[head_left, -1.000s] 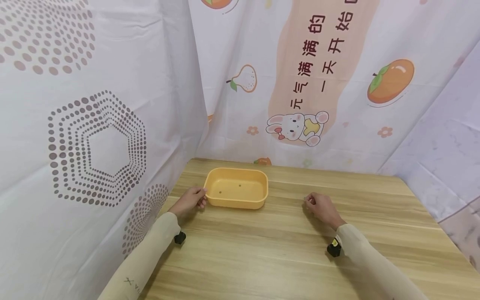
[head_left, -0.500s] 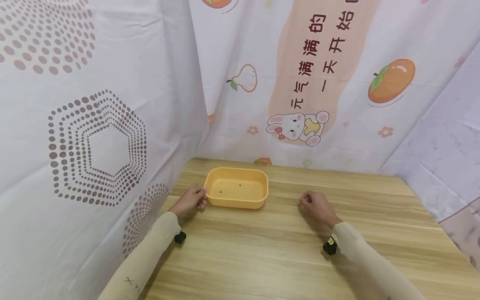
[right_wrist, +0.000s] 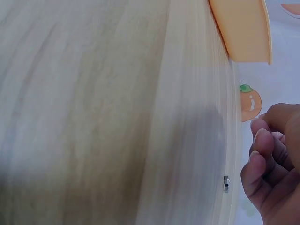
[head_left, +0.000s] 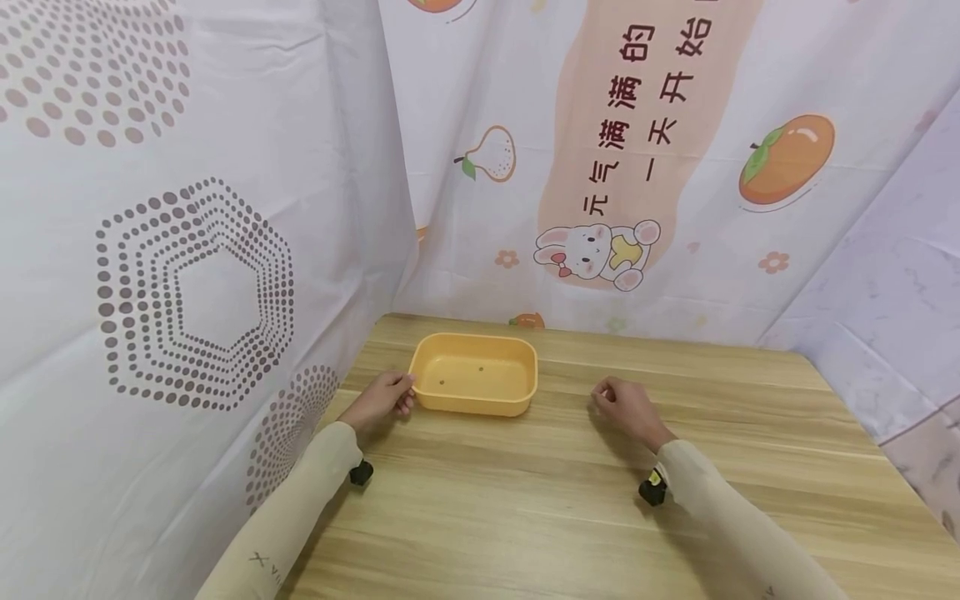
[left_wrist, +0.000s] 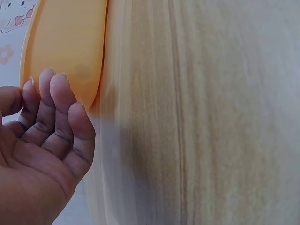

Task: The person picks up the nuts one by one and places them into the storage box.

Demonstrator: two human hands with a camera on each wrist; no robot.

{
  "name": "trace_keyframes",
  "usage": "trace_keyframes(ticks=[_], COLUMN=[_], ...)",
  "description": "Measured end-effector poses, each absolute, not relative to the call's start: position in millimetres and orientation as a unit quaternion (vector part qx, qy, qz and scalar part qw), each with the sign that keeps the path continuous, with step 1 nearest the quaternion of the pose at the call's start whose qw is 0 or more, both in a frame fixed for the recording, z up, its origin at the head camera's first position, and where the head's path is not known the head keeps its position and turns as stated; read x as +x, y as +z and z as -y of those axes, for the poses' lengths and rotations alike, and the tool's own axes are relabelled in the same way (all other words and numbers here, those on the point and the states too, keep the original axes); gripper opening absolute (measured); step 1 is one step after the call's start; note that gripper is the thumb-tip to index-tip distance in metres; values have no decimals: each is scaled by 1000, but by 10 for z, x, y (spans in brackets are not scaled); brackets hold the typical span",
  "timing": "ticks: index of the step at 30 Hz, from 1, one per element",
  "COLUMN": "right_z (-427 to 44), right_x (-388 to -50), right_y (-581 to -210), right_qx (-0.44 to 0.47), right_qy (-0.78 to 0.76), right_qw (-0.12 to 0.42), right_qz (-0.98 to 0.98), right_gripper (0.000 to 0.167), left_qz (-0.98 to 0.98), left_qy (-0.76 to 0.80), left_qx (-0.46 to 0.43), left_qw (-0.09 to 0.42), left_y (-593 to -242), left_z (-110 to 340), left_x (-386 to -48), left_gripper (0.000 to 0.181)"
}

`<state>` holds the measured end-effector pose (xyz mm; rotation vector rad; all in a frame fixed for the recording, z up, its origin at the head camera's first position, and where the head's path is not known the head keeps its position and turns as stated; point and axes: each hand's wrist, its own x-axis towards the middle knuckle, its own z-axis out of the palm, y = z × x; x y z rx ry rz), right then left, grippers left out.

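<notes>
A yellow plastic tray stands on the table in the head view. My left hand pinches its left rim between thumb and forefinger; the other fingers are loosely bent against its side. In the left wrist view this hand covers the tray's near end. To the right of the tray is my right hand, fingers curled and the thumb tip close to the forefinger. Whether anything tiny is between these tips is hidden. Close beside the right hand, a small shiny metal piece shows in the right wrist view.
The wood-grain table extends in front of and between both arms. A patterned white curtain hangs close along the left side, and a printed cloth backs the table. Two small dark spots show in the tray's floor.
My right hand has shifted left, a little closer to the tray, with its fingers still curled. The left hand and the tray have stayed in place.
</notes>
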<state>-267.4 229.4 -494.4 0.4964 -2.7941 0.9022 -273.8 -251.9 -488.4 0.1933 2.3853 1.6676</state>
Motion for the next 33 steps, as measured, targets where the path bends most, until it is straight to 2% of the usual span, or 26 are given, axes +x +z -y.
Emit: trace_keyframes(ticks=[33], right_z=[-1988], right_x=[-2757], right_y=[-4870], right_qx=[167], right_qy=[319], right_qw=[48], right_qz=[932], right_gripper=[13], left_qz=[-815], left_qy=[563], left_qx=[75], left_qw=[114], left_y=[-4863], left_z=[2535], left_x=[-2732], left_gripper=[35])
